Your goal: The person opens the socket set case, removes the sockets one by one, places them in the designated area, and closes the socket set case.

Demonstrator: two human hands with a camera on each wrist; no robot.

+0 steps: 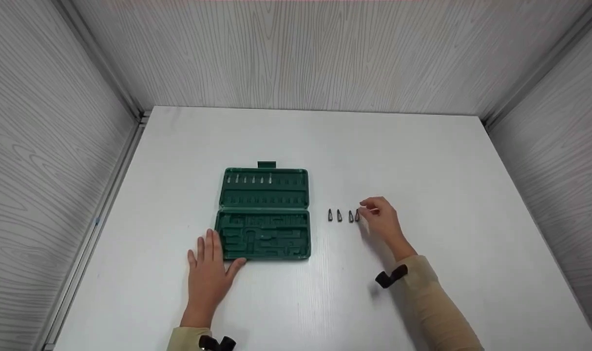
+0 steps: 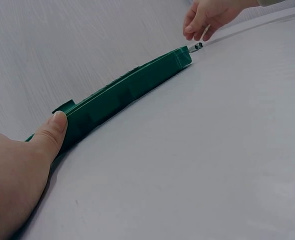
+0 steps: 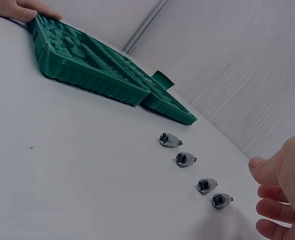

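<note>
A green plastic tool case [image 1: 264, 199] lies unfolded on the table, with moulded slots inside. My left hand [image 1: 208, 278] rests at its lower left corner, fingers straight along the left side and thumb [image 2: 50, 132] against the front wall. To the right of the case, several short metal bit sockets [image 3: 185, 159] lie in a row, square-holed ends toward me. My right hand [image 1: 381, 219] hovers by the rightmost bit socket [image 1: 357, 215], fingers loosely bent; in the right wrist view, thumb and fingers stand apart with nothing between them.
Several small silvery bits [image 1: 244, 180] sit in the left part of the case's top row. A latch tab [image 1: 266, 165] sticks out from the far edge. The white table [image 1: 398, 156] is bounded by wood-grain panels [image 1: 286, 53] at the back and sides.
</note>
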